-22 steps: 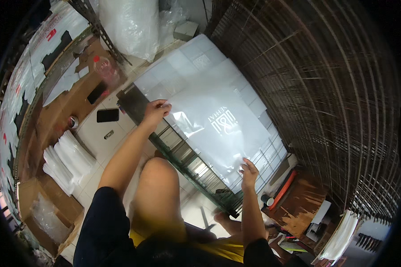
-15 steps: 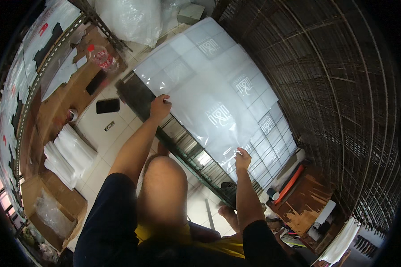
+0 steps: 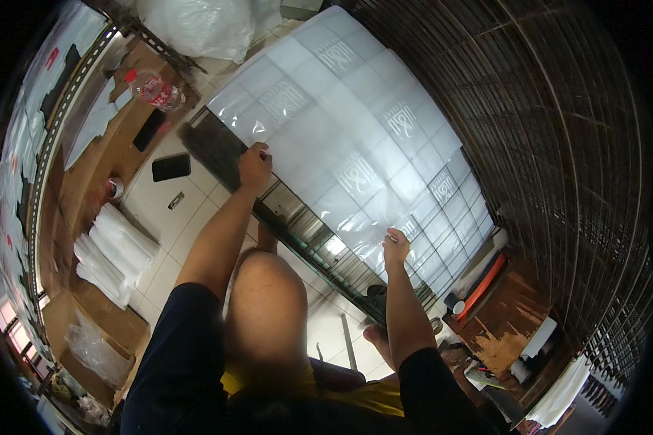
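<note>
Several translucent plastic sheets with white printed marks lie overlapped on a wire rack shelf, whose wires show through them. The nearest plastic sheet stretches between my hands along the shelf's near edge. My left hand is closed in a pinch at its near left corner, beside a dark flat panel. Its near right corner is at my right hand, whose thumb and fingertips are pressed together there. Folds and glare run across the sheet near the right hand.
Tall stacked wire racks rise on the right. Left lie a phone, white plastic bundles, a cardboard box and a plastic bottle. A wooden board and a cup are at the lower right.
The near sheet now lies flatter, with the wires and sheets under it showing more plainly. Both hands keep their hold on its corners. The whole view has shifted slightly.
</note>
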### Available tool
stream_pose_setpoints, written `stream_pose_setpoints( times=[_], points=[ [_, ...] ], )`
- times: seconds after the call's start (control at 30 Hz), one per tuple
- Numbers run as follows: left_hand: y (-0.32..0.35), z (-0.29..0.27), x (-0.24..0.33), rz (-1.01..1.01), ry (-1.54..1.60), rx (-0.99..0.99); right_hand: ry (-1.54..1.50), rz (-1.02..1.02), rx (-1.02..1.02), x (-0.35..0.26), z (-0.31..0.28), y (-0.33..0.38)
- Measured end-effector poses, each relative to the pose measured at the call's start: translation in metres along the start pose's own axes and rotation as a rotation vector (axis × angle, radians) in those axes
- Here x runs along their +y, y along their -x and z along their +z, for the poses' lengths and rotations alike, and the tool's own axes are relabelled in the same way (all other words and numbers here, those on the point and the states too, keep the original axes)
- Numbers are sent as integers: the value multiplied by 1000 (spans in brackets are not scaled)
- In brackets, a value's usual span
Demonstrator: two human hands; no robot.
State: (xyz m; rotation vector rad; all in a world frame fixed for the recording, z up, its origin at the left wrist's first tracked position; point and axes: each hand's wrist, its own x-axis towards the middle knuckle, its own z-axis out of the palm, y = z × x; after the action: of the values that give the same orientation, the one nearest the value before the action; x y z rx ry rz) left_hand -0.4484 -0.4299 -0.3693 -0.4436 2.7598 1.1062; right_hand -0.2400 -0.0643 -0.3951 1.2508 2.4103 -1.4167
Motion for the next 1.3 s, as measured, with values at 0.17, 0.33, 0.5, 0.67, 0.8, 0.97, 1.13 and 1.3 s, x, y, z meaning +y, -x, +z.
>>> stream_pose_setpoints(
  times=[0.17,0.33,0.5,0.67,0.8,0.97,1.13,1.3],
  points=[
    [-3,-1,-2,-29,-18,-5,36,-35,4,5,3,-5],
    [-3,-3,3,-6,-28,14,69,-54,10,16,5,-12],
    [-4,-3,3,5,-25,26,98,-72,28,23,7,-15],
    [-1,-2,-4,65,-39,64,60,-72,84,15,4,-2],
    [22,-16,-12,167,-81,160,124,-178,141,2,-4,31],
    [68,-41,-37,87,62,83,-73,-116,151,-4,-59,91],
    [107,-75,-47,-24,77,-9,67,-418,382,6,-174,125],
    [124,-108,-55,-91,299,-139,45,-432,697,-23,-307,175]
  ],
)
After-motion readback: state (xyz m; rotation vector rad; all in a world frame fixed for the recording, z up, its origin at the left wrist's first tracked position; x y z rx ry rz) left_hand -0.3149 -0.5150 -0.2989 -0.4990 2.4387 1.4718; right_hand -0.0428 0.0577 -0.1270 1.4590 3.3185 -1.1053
